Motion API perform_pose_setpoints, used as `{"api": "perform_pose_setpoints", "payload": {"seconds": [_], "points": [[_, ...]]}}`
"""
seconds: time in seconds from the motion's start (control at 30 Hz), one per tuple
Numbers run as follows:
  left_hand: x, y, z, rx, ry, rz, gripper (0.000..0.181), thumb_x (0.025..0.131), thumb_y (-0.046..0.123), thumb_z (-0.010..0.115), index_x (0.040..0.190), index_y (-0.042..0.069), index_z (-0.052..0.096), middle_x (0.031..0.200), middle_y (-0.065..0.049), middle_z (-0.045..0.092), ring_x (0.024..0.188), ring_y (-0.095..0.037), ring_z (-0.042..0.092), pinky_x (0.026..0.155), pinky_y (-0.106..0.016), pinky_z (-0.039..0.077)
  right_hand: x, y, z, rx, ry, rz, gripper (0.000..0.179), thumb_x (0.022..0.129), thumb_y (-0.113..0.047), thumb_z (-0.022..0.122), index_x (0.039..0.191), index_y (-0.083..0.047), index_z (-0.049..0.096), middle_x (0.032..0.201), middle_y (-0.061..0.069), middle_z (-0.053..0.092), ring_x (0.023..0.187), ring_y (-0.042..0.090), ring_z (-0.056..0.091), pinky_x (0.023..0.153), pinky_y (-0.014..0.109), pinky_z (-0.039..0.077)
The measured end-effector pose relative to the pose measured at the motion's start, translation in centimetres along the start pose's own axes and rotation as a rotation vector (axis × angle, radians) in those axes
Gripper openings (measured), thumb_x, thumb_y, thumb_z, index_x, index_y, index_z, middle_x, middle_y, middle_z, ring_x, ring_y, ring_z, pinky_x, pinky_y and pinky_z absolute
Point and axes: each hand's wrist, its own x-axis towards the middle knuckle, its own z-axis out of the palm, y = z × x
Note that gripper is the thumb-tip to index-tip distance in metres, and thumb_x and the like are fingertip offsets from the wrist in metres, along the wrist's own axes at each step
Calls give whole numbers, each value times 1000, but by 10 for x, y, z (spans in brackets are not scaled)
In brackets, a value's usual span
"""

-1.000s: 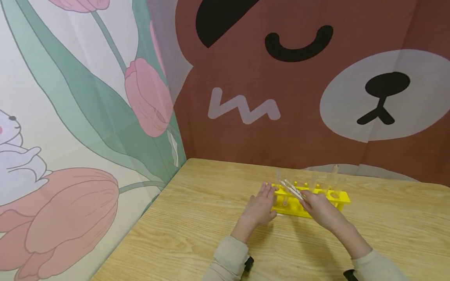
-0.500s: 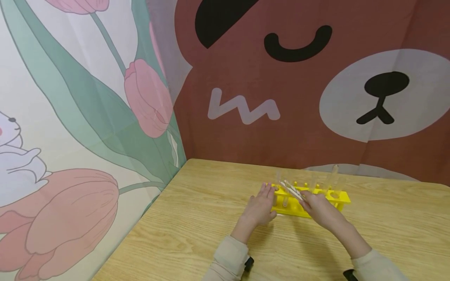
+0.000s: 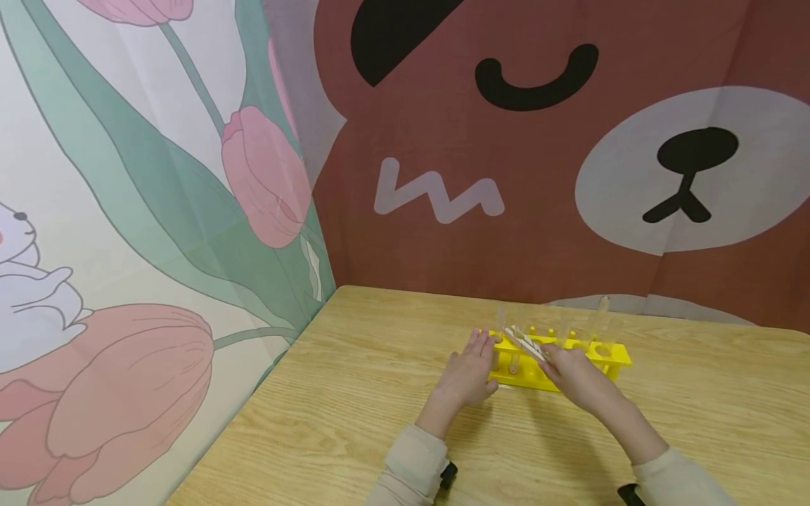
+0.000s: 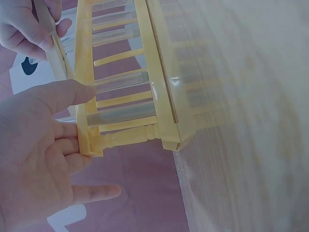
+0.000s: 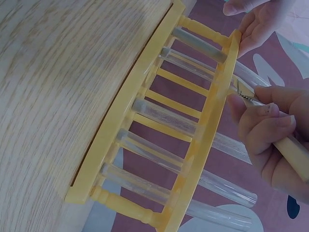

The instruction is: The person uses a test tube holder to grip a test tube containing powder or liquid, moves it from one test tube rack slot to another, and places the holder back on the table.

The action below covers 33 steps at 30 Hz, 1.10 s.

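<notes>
A yellow test tube rack (image 3: 534, 382) stands on the table with several clear test tubes (image 5: 164, 118) upright in its holes. My left hand (image 3: 467, 377) grips the rack's left end, thumb at the front of the top plate and fingers round its end in the left wrist view. The right hand (image 3: 581, 378) holds a wooden test tube holder (image 3: 525, 343) slanting over the rack. Its jaws reach the upper part of a tube (image 5: 186, 63), second from the left end, whose bottom shows below the top plate. A metal spring (image 5: 248, 97) shows beside the right fingers.
The wood-grain table (image 3: 354, 379) reaches out on both sides of the rack. Behind it hangs a brown bear curtain (image 3: 430, 253), and a tulip-print curtain (image 3: 158, 246) hangs at the left. One tube (image 3: 601, 309) rises higher toward the rack's right end.
</notes>
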Motion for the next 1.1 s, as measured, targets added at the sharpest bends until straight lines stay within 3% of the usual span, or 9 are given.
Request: {"api": "perform_pose_setpoints", "payload": {"seconds": [0.73, 1.1], "points": [[-1, 0, -2, 0, 5, 2, 71, 85, 34, 58, 141, 8, 24, 147, -5, 17, 134, -17, 10, 93, -44, 36, 2, 0, 0, 16, -42, 12, 9, 84, -5, 59, 86, 1, 53, 56, 0, 40, 42, 10, 36, 38, 20, 32], [-1, -1, -1, -11, -7, -4, 71, 85, 34, 57, 142, 8, 23, 148, -4, 15, 134, -15, 8, 94, -44, 35, 1, 0, 1, -55, -7, -54, 8, 83, -2, 59, 82, -2, 51, 56, 0, 40, 42, 9, 36, 37, 19, 32]]}}
